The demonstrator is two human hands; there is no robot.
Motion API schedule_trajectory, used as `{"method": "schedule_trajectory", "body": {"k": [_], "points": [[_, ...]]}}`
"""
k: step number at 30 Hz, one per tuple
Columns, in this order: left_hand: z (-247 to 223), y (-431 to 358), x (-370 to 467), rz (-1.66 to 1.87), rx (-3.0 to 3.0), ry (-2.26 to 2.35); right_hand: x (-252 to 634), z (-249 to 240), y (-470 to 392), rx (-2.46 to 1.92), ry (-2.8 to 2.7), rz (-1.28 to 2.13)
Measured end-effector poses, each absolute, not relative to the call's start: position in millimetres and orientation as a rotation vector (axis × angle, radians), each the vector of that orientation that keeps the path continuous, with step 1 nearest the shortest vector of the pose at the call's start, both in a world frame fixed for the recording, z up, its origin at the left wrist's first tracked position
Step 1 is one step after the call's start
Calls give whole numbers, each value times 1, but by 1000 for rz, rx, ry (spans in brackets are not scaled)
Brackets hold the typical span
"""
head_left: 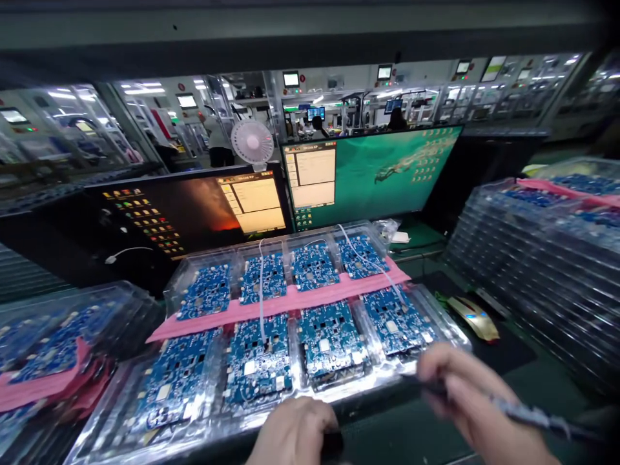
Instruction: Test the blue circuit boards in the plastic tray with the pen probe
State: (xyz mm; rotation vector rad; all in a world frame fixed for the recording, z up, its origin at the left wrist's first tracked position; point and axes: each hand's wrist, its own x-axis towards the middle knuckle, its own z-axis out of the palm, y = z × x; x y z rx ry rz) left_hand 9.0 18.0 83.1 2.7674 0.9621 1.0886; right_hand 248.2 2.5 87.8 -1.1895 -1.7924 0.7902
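Blue circuit boards lie in the compartments of a clear plastic tray, with a pink strip across its middle and white cables over some boards. My left hand is at the tray's front edge, fingers curled; a dark object shows beside it, and what the fingers hold, if anything, is hidden. Near the tray's front right corner, my right hand is closed round a dark pen-like tool, which points left toward the tray edge. The right hand is slightly blurred.
Two monitors stand behind the tray, with a small fan above them. To the right are a gold mouse on a dark pad and a tall stack of trays. More board trays are stacked at left.
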Motion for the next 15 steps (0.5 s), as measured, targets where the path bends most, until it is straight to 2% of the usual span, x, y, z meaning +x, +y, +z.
{"method": "schedule_trajectory", "body": {"k": [2, 4, 7, 15], "points": [[95, 19, 4, 1010, 2737, 1101, 266, 93, 12, -1480, -1558, 629], [102, 22, 2, 875, 2711, 1156, 277, 93, 22, -1600, -1632, 510], [103, 30, 0, 802, 2716, 1142, 286, 86, 35, -1582, -1888, 443], [90, 38, -3, 775, 2776, 1123, 288, 65, 42, -1649, -1792, 422]]}}
